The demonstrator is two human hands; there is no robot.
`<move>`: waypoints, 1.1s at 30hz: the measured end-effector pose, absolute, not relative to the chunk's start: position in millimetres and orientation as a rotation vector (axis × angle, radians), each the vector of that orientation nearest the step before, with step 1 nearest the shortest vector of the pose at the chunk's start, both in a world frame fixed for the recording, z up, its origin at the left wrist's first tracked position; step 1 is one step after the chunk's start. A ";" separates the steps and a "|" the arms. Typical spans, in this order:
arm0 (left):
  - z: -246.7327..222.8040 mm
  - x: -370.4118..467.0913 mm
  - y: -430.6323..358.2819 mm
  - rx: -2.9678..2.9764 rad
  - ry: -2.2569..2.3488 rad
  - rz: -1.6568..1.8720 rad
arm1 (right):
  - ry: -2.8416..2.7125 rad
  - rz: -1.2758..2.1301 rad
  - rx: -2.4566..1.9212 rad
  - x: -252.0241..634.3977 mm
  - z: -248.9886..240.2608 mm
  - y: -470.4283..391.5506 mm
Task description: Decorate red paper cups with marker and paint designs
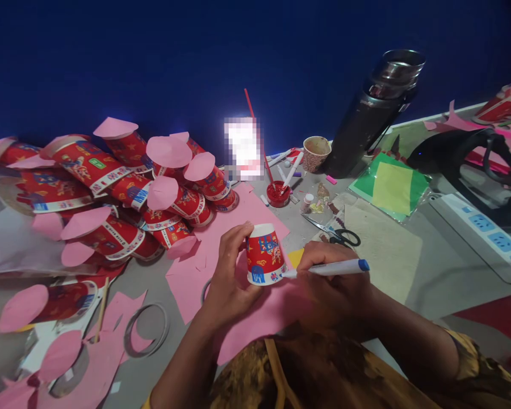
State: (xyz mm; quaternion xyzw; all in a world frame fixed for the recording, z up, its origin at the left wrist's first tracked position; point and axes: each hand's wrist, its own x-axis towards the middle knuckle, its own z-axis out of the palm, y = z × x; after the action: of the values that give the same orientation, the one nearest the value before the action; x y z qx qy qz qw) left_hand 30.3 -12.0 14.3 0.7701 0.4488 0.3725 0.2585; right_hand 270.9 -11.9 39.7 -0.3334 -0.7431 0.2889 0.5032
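Observation:
My left hand is closed around the side of a red paper cup, which is upside down with its white base up. Blue and yellow patterns cover the cup, and a white band with small prints runs round its lower rim. In my right hand is a white marker with a blue end. The marker's tip meets the cup's white band at the lower right. Beneath both hands lies pink paper with cut edges.
Red paper cups with pink paper cones are heaped at the left. Scissors, a dish of red paint, a patterned cup, a dark flask and a power strip stand or lie behind and right. A tape roll lies front left.

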 end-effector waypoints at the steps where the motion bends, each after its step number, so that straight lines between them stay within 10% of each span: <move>1: 14.0 30.7 -11.8 2.086 1.212 1.016 | -1.800 0.693 -0.802 270.7 39.7 -11.8; 33: 14.3 29.4 -12.1 2.075 1.182 1.036 | -1.811 0.693 -0.799 268.0 39.8 -13.0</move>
State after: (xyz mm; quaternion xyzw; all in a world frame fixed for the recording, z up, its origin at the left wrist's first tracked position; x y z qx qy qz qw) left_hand 29.4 -12.1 14.3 0.7683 0.4376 0.3837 0.2662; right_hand 268.0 -13.0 39.8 -0.3303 -0.7485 0.2864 0.4987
